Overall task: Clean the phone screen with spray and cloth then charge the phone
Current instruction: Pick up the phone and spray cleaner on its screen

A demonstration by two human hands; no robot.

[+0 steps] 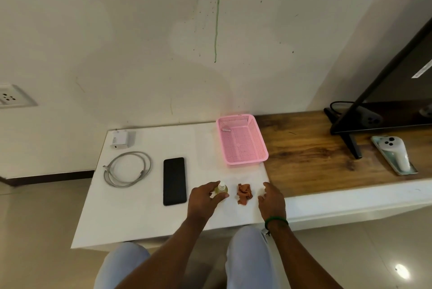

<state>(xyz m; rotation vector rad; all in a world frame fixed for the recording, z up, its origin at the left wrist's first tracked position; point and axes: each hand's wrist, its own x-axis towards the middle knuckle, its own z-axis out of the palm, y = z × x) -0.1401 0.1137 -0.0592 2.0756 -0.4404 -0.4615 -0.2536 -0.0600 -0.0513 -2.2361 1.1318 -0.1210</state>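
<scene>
White tabletop (131, 207) holds the phone (174, 181) flat beside your left hand (205, 197), which grips the probably light, slippery spray bottle (221, 189) round its body; whether your right hand (272, 200) holds anything, I cannot tell.

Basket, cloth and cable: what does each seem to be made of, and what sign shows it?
Basket: likely moulded plastic, pink, slightly glossy, perforated mesh walls. Cloth: soft fabric, matte, brownish-orange, crumpled into folds. Cable: probably a rubbery or braided sheath, pale grey, coiled; too small to tell.
</scene>
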